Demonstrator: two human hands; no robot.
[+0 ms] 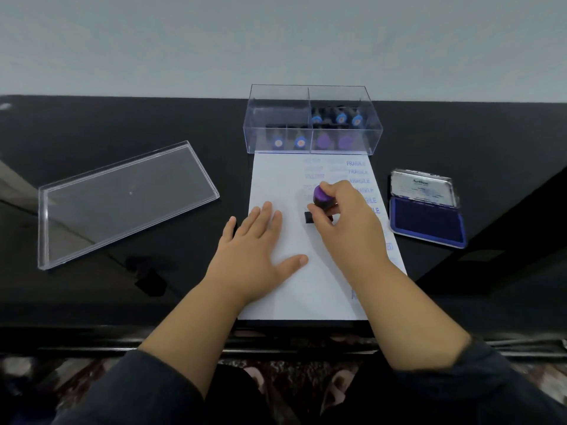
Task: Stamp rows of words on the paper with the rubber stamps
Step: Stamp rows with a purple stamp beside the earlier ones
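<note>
Right hand (343,219) grips the purple stamp (322,200), its base on the paper (276,185). Left hand (256,240) lies flat with fingers spread on the paper, just beside it.

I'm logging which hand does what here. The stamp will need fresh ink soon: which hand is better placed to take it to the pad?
The right hand. Its fingers already grip the purple stamp, and the open ink pad lies on its side of the paper. The left hand lies flat, steadying the sheet.
</note>
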